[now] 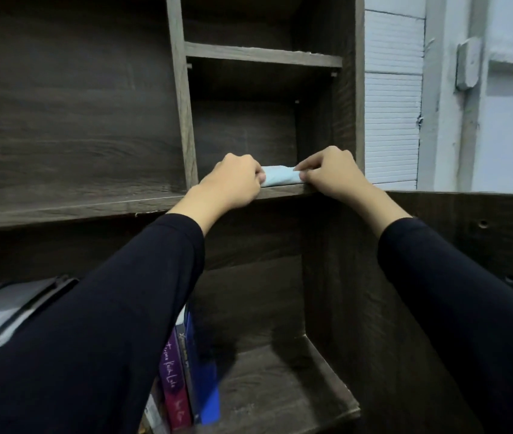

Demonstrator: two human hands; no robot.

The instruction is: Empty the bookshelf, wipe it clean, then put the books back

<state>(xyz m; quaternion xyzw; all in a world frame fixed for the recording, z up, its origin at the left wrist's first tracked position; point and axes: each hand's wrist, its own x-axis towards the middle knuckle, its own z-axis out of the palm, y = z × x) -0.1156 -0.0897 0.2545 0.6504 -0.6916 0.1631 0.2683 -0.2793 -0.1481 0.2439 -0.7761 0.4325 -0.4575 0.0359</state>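
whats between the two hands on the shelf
A folded pale blue cloth, pinched at its ends by the left hand and right hand; head view.

You're facing a dark brown wood-grain laminate bookshelf (261, 54), matt and faintly streaked. On its middle ledge lies a soft pale blue folded cloth (281, 177); below it stand glossy purple and blue paperback books (183, 377), beside matt black fabric sleeves (117, 324).
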